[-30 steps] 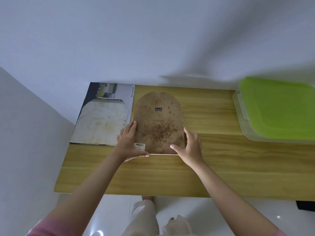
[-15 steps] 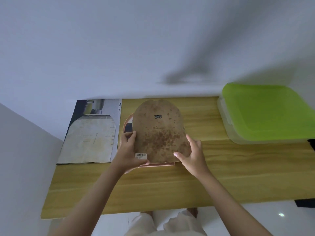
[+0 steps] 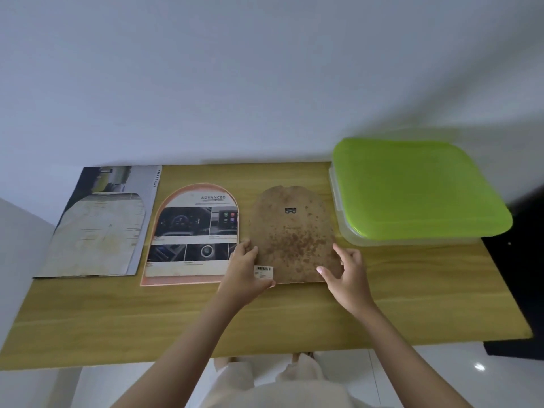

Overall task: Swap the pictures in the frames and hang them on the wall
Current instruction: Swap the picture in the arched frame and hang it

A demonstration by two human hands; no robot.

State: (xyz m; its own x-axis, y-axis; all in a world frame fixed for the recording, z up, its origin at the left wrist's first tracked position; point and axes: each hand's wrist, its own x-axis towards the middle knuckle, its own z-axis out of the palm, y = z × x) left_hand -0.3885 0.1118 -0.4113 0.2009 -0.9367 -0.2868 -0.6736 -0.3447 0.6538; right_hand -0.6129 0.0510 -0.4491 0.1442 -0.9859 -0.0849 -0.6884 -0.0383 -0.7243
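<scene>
A brown arched backing board, spotted and with a small metal hanger near its top, lies on the wooden table. My left hand grips its lower left corner by the barcode sticker. My right hand holds its lower right edge with thumb on top. Left of the board lies an arched pink frame with a car-interior picture headed "ADVANCED" in it. Further left a rectangular car picture lies flat with a pale arched sheet on top of it.
A clear plastic box with a lime green lid stands at the back right of the table. A dark object sits off the table's right edge. White wall behind, white floor below the front edge.
Both hands lifted the brown board off the pink frame and carried it to the right, uncovering the car-interior picture. The board now lies beside the frame.
</scene>
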